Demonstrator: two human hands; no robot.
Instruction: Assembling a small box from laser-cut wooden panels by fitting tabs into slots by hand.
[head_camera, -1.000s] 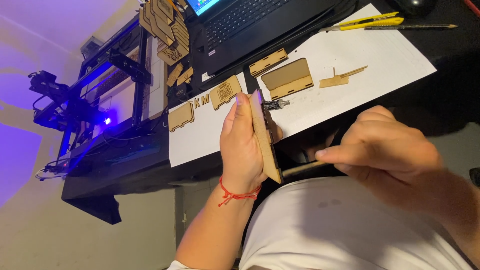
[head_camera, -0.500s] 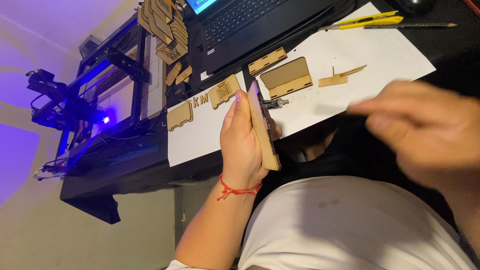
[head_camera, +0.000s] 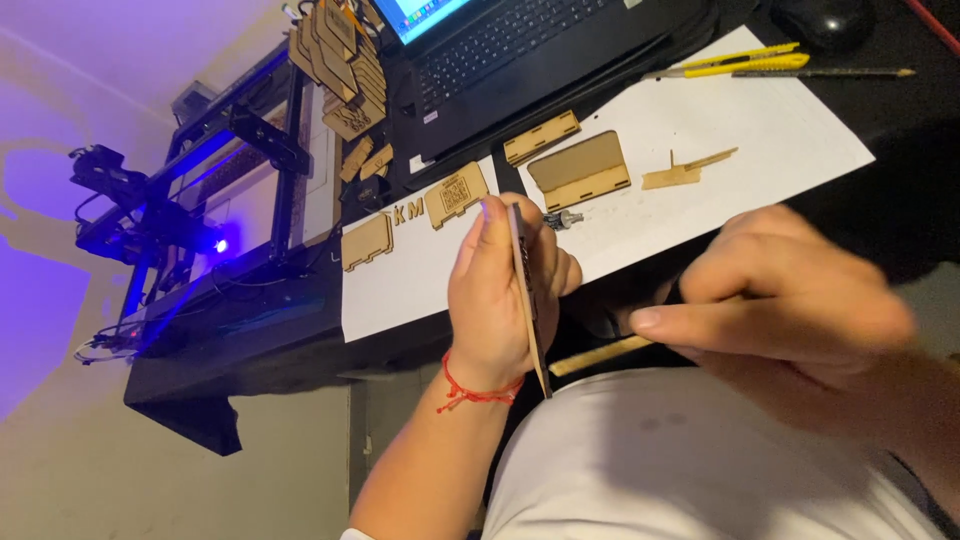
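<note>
Wood is what both hands hold. A thin wooden panel (head_camera: 528, 290) is gripped on its edge by the left hand (head_camera: 495, 290), with the fingers closed around it and the thumb along one side. It is held upright above the lap, just in front of the bench (head_camera: 900, 190). A thin wooden stick (head_camera: 598, 356) is pinched by the right hand (head_camera: 790, 300), which is closed around it, and its free tip is pointed at the low end of the panel.

For this step to be done well, the panel should be kept steady and straight, and the stick should be moved slowly, with only a light push, since thin wood can be snapped. The tip should be watched closely.

A red string (head_camera: 478, 385) is worn on the left wrist. On the white paper (head_camera: 790, 130) past the hands, a folded wooden piece (head_camera: 580, 170), a small wooden strip (head_camera: 541, 138) and flat cut shapes (head_camera: 455, 195) are laid out. A yellow knife (head_camera: 735, 64) and a pencil (head_camera: 850, 73) are set near the far edge. A laptop (head_camera: 520, 50) and a machine with a blue light (head_camera: 215, 245) are placed beyond.

The right hand is blurred, so the grip is hard to make out. Most of the stick is hidden inside that hand. The panel's face is not seen, only its edge. Whether stick and panel are touching cannot be told.
</note>
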